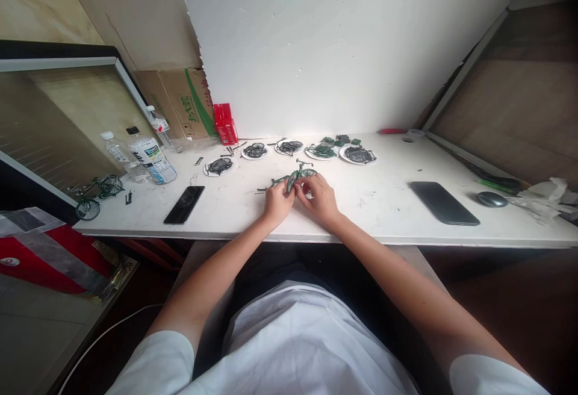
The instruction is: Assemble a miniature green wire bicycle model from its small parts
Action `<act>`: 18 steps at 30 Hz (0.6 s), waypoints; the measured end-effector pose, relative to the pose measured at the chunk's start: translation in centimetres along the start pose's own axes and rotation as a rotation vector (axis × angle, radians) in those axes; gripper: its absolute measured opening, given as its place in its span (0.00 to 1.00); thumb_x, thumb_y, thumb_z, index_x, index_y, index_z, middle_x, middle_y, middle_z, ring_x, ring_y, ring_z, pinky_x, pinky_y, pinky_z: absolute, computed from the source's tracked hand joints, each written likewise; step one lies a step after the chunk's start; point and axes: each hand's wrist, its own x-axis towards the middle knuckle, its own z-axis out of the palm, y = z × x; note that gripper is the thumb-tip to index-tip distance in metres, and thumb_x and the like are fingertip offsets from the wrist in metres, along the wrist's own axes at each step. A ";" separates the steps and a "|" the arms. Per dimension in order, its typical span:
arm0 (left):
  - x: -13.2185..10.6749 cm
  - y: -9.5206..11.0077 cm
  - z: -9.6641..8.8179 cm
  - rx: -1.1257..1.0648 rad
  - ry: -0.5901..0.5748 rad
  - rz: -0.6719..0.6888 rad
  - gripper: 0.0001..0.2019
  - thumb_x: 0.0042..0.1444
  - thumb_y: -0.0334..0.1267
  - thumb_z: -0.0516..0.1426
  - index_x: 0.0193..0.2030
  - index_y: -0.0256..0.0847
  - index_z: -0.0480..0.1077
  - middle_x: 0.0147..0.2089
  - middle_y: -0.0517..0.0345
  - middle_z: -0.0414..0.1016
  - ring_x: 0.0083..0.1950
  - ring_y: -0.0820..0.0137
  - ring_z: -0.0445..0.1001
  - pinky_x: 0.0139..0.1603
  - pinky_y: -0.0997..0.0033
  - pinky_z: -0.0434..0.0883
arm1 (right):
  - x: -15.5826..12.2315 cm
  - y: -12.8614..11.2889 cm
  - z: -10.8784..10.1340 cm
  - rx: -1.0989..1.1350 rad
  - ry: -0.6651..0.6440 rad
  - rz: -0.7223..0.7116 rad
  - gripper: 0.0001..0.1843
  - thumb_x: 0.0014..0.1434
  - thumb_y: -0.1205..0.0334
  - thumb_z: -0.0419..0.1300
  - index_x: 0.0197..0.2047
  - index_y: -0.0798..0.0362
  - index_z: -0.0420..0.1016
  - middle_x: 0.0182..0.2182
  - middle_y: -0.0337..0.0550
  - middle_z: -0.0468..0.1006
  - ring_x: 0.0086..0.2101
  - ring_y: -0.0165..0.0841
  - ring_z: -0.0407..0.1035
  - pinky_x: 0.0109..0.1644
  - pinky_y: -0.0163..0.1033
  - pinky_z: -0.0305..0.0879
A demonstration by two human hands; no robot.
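A small green model bicycle (301,172) is held up just over the front middle of the white table. My left hand (277,203) is closed on its left part, beside a wheel. From the right, my right hand (318,197) pinches at the model's lower side with thumb and forefinger. The fingertips hide the exact spot each one grips. A thin green and dark part (280,179) sticks out left of the left hand; whether it joins the bicycle I cannot tell.
Several white plates of dark and green parts stand behind my hands, including a near-left plate (206,170). A phone (184,205) lies left; a dark slab (444,202) and a mouse (492,199) lie right. Bottles (156,160) and another model bicycle (108,186) stand far left.
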 end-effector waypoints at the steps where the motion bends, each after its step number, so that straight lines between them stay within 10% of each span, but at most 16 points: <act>1: 0.0 -0.1 0.0 0.003 0.003 -0.006 0.06 0.65 0.35 0.62 0.45 0.39 0.80 0.39 0.49 0.85 0.38 0.63 0.84 0.42 0.68 0.78 | 0.0 0.0 0.0 -0.014 -0.007 -0.001 0.06 0.75 0.58 0.58 0.46 0.48 0.76 0.31 0.44 0.77 0.36 0.41 0.70 0.37 0.45 0.64; 18: 0.2 -0.2 -0.1 0.040 0.034 -0.020 0.08 0.63 0.36 0.60 0.31 0.40 0.72 0.26 0.63 0.68 0.28 0.74 0.63 0.32 0.75 0.61 | -0.4 0.2 0.2 -0.339 -0.048 -0.137 0.14 0.80 0.60 0.52 0.51 0.51 0.79 0.32 0.46 0.80 0.29 0.36 0.71 0.33 0.42 0.57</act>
